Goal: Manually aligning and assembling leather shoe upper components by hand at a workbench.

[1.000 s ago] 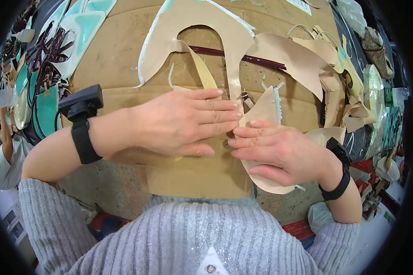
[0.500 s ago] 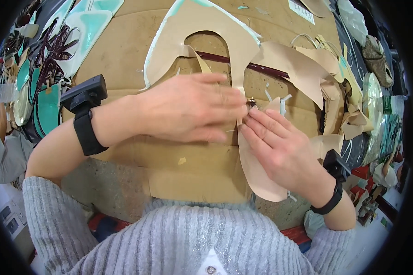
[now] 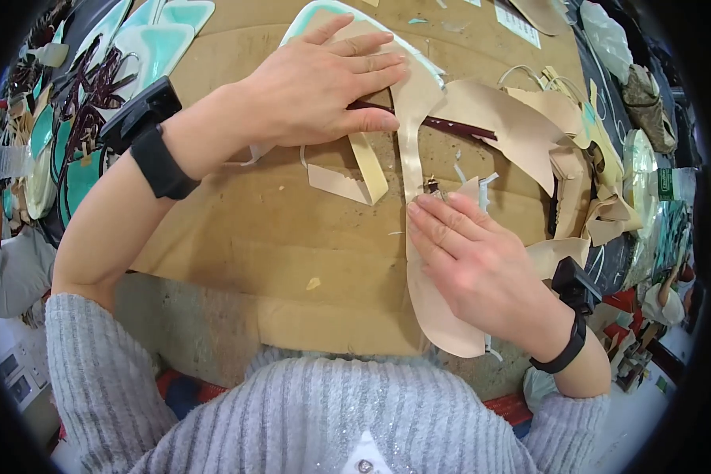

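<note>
My left hand (image 3: 328, 83) lies open, fingers spread, over a beige leather-like panel (image 3: 419, 88) with a white and mint edge. From that panel a narrow strap runs down to a rounded beige end (image 3: 444, 322). My right hand (image 3: 478, 265) rests flat on this lower part, fingertips along the strap's edge; what lies under the palm is hidden. Just beyond those fingertips sits a small dark metal piece (image 3: 432, 186), too small to name. A dark red strip (image 3: 460, 126) passes across the panel's opening, partly covered by my left hand. Below it lies a folded cream strip (image 3: 366, 166).
Brown cardboard (image 3: 237, 237) covers the worktable. Mint-backed panels (image 3: 154, 51) and dark red strips (image 3: 71, 150) are piled at the far left. More beige pieces (image 3: 569, 178) lie at the right, near a clear plastic bag (image 3: 607, 35). Other people show at both edges.
My left hand has moved up and away from my right hand onto the panel, uncovering the cream strip. The panel has shifted slightly right at its top; my right hand has flattened a little.
</note>
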The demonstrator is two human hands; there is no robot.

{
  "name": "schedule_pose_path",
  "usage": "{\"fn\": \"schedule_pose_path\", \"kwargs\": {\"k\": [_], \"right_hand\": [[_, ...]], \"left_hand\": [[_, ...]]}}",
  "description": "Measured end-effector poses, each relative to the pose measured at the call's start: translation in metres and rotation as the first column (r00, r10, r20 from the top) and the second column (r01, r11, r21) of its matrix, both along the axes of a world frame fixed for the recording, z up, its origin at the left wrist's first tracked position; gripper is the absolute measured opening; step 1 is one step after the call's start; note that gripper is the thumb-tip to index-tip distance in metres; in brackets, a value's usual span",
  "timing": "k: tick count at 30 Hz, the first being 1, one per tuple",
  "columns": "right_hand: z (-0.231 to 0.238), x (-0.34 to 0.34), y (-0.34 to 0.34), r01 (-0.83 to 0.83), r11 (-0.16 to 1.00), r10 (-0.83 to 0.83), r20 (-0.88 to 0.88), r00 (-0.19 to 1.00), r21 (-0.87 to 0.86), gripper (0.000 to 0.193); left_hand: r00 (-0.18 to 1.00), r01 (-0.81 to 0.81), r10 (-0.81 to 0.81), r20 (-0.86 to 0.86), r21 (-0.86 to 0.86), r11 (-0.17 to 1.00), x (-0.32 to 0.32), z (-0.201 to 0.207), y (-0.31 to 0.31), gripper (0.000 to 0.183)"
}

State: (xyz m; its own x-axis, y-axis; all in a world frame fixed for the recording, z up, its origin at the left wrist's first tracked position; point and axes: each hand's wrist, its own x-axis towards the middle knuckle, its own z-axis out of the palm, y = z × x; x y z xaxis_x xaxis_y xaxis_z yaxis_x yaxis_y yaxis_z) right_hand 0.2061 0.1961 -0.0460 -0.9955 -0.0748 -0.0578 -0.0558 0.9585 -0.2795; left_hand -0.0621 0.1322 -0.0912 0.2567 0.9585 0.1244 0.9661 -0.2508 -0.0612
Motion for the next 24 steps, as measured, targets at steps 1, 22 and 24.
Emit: {"fn": "schedule_pose_path", "kwargs": {"k": [1, 22, 24], "right_hand": [[-0.002, 0.000, 0.001, -0.016, 1.000, 0.015, 0.027, 1.000, 0.018, 0.036], [-0.004, 0.010, 0.011, 0.033, 0.997, -0.032, 0.026, 0.999, -0.073, 0.037], [-0.002, 0.013, 0.007, 0.015, 0.997, -0.010, 0.069, 0.998, -0.072, 0.038]], "left_hand": [[1.000, 0.001, -0.001, -0.002, 0.005, 1.000, 0.005, 0.002, -0.002, 0.070], [0.971, 0.174, -0.137, 0.198, -0.187, 0.967, 0.064, 0.003, -0.028, 0.084], [0.945, 0.158, -0.095, 0.314, -0.180, 0.971, 0.075, -0.008, -0.058, 0.088]]}}
